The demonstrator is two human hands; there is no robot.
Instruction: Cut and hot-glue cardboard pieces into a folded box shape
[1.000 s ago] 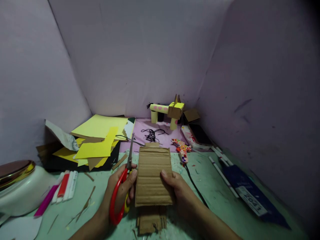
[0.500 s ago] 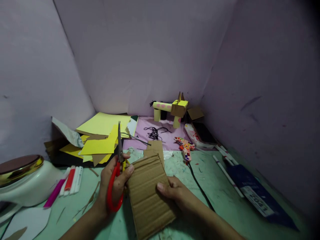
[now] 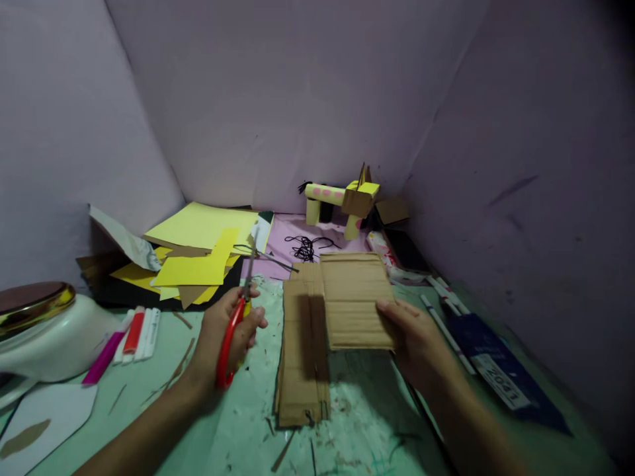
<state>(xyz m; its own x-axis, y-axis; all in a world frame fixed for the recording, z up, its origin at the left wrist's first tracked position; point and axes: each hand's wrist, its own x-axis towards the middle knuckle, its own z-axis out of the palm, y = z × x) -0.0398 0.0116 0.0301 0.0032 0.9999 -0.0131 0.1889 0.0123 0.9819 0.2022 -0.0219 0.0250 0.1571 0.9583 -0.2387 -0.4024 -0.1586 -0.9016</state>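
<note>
My left hand is closed around a pair of red-handled scissors, whose blades point up and away from me. Between the thumb and fingers of my right hand is a ribbed cardboard piece, raised above the table. Below and to its left lies a longer cardboard strip, partly in the held piece's shadow. A tangle of black string rests beyond the strip.
Yellow and black paper sheets pile up at the back left. Markers and a white pot-like object sit at left. A yellow cardboard animal stands at the back; a phone and a blue packet lie at right.
My right hand has carried the cardboard piece up and right, out of my left hand's touch, uncovering the long strip. My left hand still holds the scissors.
</note>
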